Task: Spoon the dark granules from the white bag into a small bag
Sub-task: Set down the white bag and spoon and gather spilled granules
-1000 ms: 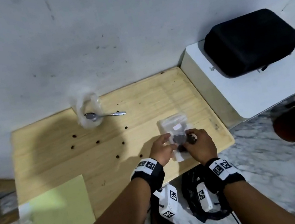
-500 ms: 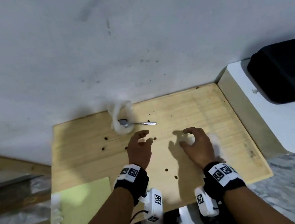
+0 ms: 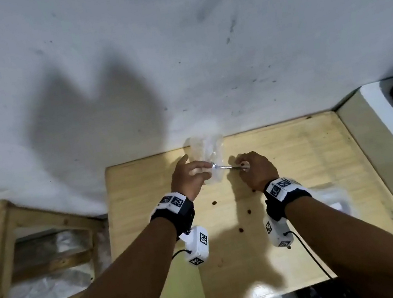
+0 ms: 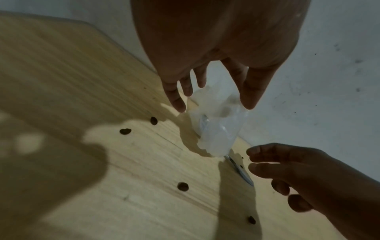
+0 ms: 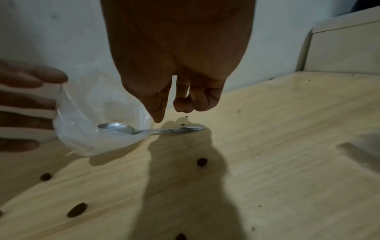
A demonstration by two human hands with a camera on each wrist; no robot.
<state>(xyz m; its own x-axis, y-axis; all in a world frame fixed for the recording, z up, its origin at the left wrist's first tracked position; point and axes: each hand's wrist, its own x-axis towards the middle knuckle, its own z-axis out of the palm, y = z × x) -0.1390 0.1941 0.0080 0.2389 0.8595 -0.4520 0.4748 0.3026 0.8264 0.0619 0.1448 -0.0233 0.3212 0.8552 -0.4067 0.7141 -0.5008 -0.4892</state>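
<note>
Steel spoon (image 5: 144,129) half inside clear bag (image 5: 96,123) — left hand (image 3: 190,178) fingers spread beside it, right hand (image 3: 254,172) fingers loosely curled above the handle, on wooden tabletop (image 3: 301,183).

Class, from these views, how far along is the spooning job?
Done: little visible; stray granules dot the table. In hand: the left hand touches the white bag, spoon bowl inside; the right hand hovers over its handle, not gripping. Left: scooping into the small bag lying aside.

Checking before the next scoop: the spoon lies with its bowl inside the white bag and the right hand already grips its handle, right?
Not quite. The spoon does lie with its bowl inside the white bag, but the right hand only hovers above the handle, as the right wrist view shows.
</note>
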